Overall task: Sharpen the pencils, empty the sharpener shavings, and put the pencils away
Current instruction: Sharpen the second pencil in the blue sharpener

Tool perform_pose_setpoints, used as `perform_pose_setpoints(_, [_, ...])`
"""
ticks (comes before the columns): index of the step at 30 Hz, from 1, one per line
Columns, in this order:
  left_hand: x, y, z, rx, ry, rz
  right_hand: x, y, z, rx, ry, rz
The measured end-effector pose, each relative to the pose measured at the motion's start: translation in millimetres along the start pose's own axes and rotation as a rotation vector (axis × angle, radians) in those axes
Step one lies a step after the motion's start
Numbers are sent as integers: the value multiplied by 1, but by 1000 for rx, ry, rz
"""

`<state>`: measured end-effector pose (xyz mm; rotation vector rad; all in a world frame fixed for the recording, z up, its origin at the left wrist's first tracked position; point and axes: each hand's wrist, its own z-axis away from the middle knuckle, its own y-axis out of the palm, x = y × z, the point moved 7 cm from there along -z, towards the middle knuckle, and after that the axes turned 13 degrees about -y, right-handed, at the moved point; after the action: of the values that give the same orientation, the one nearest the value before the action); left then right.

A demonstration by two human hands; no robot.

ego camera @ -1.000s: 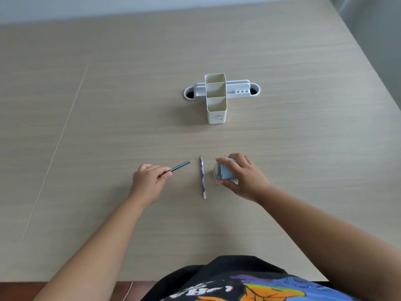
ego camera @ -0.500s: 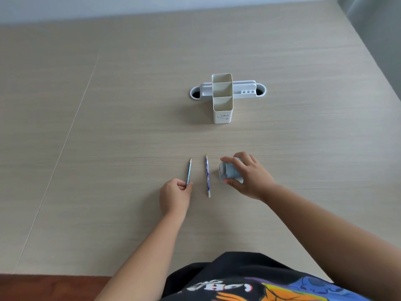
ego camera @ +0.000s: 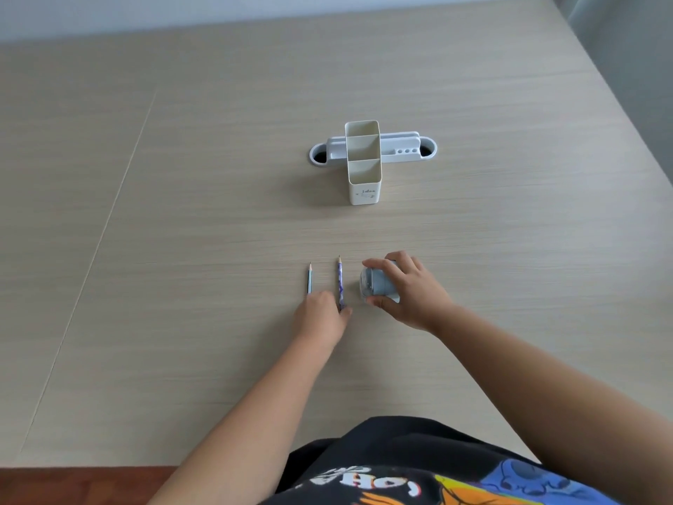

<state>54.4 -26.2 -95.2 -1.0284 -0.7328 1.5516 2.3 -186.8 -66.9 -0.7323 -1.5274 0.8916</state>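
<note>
Near the front edge of the wooden table [ego camera: 182, 249], two pencils lie side by side with their points turned away from the person: a green-blue pencil [ego camera: 310, 279] on the left and a purple patterned pencil [ego camera: 341, 282] just beside it. The left hand [ego camera: 319, 315] is curled over the near end of the purple pencil; contact is made there, but whether the shaft is actually pinched cannot be told, since the fingers are hidden under the hand. The right hand [ego camera: 411, 293] is wrapped around a grey-blue sharpener [ego camera: 377, 282], which is held on its side with one end facing left, toward the pencils. A white pencil holder [ego camera: 364, 176] stands well apart, farther back on the table, its compartments seemingly empty.

The step in hand is judged to be the pick-up of the purple pencil for sharpening. It would be done best if the pencil were gripped low on the shaft — leaving the tip end free — and lifted clear so the green-blue pencil is not nudged. The sharpener should be kept steady and level, so that the point can be fed straight into its opening — a skewed entry risks a snapped lead.
</note>
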Motion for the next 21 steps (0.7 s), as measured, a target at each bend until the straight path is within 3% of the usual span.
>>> perform_pose_setpoints(3, [-2, -10, -1, -1, -8, -1, 0, 0, 0, 3, 5, -6])
perform_pose_setpoints(10, [28, -74, 1, -167, 116, 179, -1, 0, 1, -3, 22, -26])
perform_pose_setpoints(15, [59, -84, -8, -93, 314, 171, -1, 1, 0, 11, 32, -35])
perform_pose_setpoints(21, [49, -82, -10, -114, 464, 55, -1, 0, 0, 20, 44, -51])
